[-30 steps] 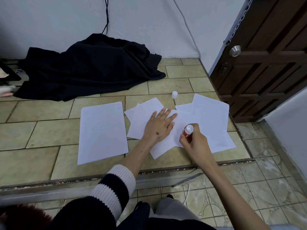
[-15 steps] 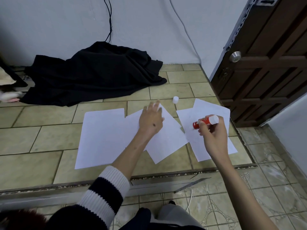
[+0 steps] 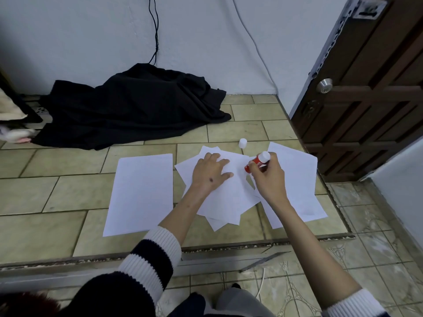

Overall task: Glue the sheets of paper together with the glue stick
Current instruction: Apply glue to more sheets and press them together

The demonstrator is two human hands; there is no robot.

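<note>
Fingers (image 3: pixel 256 165) of the right hand (image 3: pixel 269 179) are curled round the red glue stick (image 3: pixel 257 162), which is tilted with its white base up and its glue end pointing down toward the loose pile of sheets (image 3: pixel 229 197) in the middle of the floor (image 3: pixel 68 191); whether the tip actually touches the paper I cannot tell. The left hand (image 3: pixel 209 173) lies flat on that pile, fingers straight and spread, pressing the top sheet down so it does not slide.

The stick's white cap (image 3: pixel 242 143) stands off on the tile just beyond the pile, toward the wall, so the glue is uncapped and ready. A single sheet (image 3: pixel 142 193) lies by itself to the left, apart from the pile and untouched. Another sheet (image 3: pixel 297 179) lies on the right, nearer the door, partly under the right hand and overlapping the pile's edge.

As I judge it, the job is somewhere in its middle: several sheets are stacked askew in the pile, though no glue marks show to prove they are stuck. At least the left sheet and probably the right one remain to be joined.
</note>
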